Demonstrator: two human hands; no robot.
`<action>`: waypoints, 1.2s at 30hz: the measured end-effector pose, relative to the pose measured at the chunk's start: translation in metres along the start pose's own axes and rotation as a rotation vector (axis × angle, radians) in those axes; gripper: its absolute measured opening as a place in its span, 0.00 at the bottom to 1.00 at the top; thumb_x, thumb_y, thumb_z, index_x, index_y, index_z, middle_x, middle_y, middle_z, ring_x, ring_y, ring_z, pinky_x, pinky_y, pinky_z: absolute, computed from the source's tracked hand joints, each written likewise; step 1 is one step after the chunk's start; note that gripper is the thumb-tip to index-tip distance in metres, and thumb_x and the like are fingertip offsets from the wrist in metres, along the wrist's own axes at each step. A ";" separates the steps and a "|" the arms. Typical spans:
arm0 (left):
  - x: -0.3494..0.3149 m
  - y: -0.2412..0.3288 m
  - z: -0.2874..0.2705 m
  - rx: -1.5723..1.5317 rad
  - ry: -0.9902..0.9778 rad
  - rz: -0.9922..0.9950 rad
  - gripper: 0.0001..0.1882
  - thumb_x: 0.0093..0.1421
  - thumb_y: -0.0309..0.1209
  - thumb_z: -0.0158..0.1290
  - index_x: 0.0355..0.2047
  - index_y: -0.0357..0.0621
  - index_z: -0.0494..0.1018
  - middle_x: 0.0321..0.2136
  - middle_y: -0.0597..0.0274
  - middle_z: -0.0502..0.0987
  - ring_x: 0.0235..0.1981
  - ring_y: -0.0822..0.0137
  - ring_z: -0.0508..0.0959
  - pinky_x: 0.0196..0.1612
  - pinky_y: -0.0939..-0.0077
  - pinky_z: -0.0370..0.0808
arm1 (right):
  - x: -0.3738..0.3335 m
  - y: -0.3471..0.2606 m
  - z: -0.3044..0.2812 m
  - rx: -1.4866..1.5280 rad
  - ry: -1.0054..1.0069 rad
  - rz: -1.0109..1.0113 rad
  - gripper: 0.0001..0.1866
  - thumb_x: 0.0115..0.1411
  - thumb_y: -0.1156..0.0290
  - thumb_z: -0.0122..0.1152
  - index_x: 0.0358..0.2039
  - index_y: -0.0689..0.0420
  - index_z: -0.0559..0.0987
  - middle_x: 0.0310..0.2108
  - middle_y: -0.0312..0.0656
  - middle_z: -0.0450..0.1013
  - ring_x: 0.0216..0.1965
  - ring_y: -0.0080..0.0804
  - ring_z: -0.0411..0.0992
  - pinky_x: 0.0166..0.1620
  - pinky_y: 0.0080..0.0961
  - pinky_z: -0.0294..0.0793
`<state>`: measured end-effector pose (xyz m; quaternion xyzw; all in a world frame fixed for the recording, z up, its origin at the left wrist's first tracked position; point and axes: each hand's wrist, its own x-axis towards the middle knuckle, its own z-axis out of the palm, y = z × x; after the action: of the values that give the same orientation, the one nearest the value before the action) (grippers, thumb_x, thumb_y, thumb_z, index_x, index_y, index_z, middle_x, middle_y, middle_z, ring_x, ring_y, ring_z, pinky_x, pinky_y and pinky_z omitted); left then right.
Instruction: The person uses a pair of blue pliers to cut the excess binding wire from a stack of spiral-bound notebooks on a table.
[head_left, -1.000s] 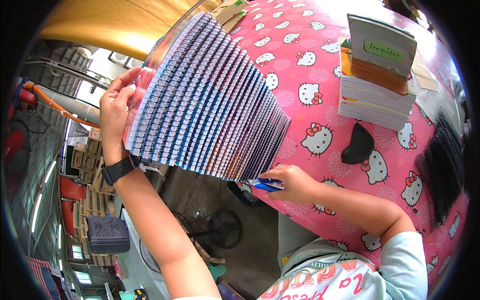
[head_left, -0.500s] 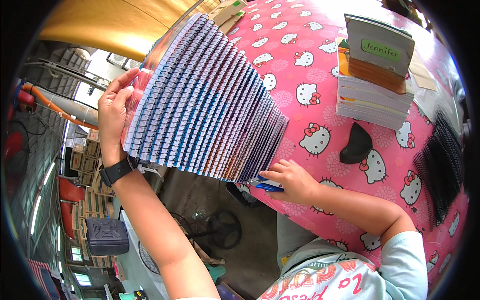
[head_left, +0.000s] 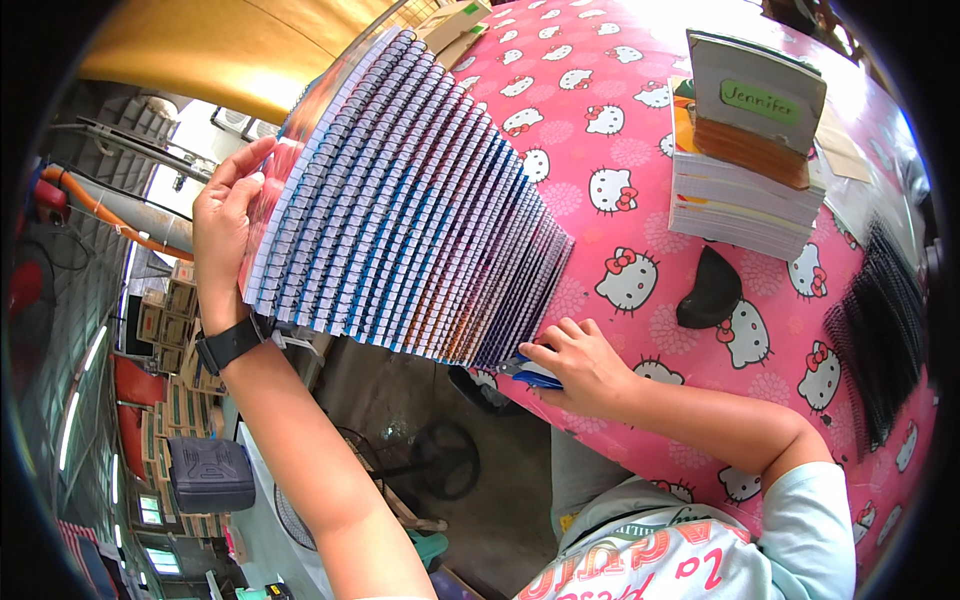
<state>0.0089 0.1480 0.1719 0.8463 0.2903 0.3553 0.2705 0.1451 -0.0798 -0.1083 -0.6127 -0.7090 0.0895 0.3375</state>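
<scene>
A tall stack of spiral-bound books [head_left: 400, 210] leans across the table's near left edge, its rows of wire-like coils facing me. My left hand [head_left: 228, 205] grips the end book at the upper left, thumb and fingers against its reddish cover. At the stack's lower end, my right hand [head_left: 585, 368] is closed around blue-handled cutting pliers [head_left: 538, 378]. The pliers' jaws are close to the coil ends at the bottom corner; whether they touch a coil is too small to tell. A dark watch [head_left: 232, 345] is on my left wrist.
The pink patterned tablecloth [head_left: 640, 225] covers the table. To the right are a pile of books [head_left: 745, 205] with a labelled grey board [head_left: 755, 100], a black curved object [head_left: 710, 290] and a bundle of black coils [head_left: 880, 340]. A pedestal fan [head_left: 445, 460] is below left.
The blue handles of the pliers have come closer together in my right hand. My left hand still holds the book, and the view has shifted slightly.
</scene>
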 end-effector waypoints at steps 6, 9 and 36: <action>0.002 0.000 -0.001 -0.039 -0.030 -0.041 0.19 0.59 0.22 0.39 0.49 0.31 0.68 0.46 0.52 0.73 0.46 0.68 0.74 0.50 0.76 0.71 | 0.001 0.016 0.013 0.237 -0.121 -0.029 0.27 0.44 0.63 0.67 0.46 0.52 0.74 0.34 0.38 0.68 0.39 0.35 0.65 0.42 0.31 0.64; -0.001 0.000 0.000 -0.024 -0.030 -0.032 0.19 0.59 0.22 0.39 0.49 0.31 0.68 0.46 0.52 0.73 0.45 0.68 0.74 0.50 0.77 0.71 | -0.004 0.009 0.009 0.159 0.009 -0.078 0.27 0.44 0.63 0.68 0.47 0.51 0.73 0.35 0.38 0.68 0.40 0.35 0.65 0.43 0.32 0.64; -0.001 0.000 0.002 -0.082 -0.006 -0.030 0.18 0.58 0.22 0.41 0.47 0.31 0.70 0.43 0.55 0.75 0.41 0.72 0.75 0.47 0.78 0.72 | -0.012 -0.002 -0.003 0.228 -0.099 0.115 0.30 0.42 0.65 0.64 0.49 0.53 0.70 0.39 0.42 0.65 0.42 0.41 0.66 0.42 0.35 0.69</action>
<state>0.0102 0.1466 0.1706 0.8312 0.2874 0.3602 0.3110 0.1456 -0.0917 -0.1098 -0.6049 -0.6736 0.2188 0.3640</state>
